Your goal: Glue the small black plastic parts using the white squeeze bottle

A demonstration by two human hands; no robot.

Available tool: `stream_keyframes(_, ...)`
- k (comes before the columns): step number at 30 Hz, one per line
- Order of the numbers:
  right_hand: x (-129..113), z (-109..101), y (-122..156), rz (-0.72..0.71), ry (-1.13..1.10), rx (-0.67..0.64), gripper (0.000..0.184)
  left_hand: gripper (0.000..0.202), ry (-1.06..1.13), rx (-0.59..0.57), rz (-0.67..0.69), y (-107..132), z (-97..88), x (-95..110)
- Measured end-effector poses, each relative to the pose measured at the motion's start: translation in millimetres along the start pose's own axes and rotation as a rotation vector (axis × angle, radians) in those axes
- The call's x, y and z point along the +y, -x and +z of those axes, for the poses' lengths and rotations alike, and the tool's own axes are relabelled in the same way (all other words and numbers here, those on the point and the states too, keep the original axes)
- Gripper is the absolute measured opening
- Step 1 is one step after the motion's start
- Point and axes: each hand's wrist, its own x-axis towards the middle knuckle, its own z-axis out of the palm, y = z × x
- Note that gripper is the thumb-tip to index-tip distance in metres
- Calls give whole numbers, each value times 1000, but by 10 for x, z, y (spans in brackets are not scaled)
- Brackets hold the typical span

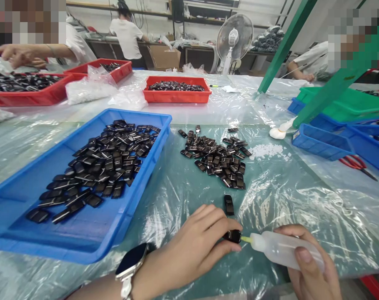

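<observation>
Between the thumb and fingers of my left hand (204, 241) is a small black toy car body (233, 236). My right hand (314, 258) grips a translucent white squeeze bottle (289, 249), lying almost level. Its thin yellow nozzle (247, 239) points left, with the tip at the end of the held car body; whether it touches I cannot tell. Just beyond my fingers lies a single black car body (229, 205). Farther off is a loose heap of the same car bodies (220, 158), beside a small pile of white bits (269, 151).
A blue tray (120, 225) of black car bodies stands at left. Red trays (176, 96) sit at the back. Blue bins (323, 141), a green tray (342, 106) and red-handled pliers (358, 163) are at right, near a slanting green post (330, 91). Other people work around the table.
</observation>
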Motion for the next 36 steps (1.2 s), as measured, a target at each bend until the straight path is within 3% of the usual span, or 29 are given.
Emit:
stream_keyframes(20,12,71,4,5,-166,18,48,19,22,-11,3,0,23,-4)
stream_keyframes(36,28,37,-19,-19,-89,0,53,16,39,-19,1,-3,19,-13)
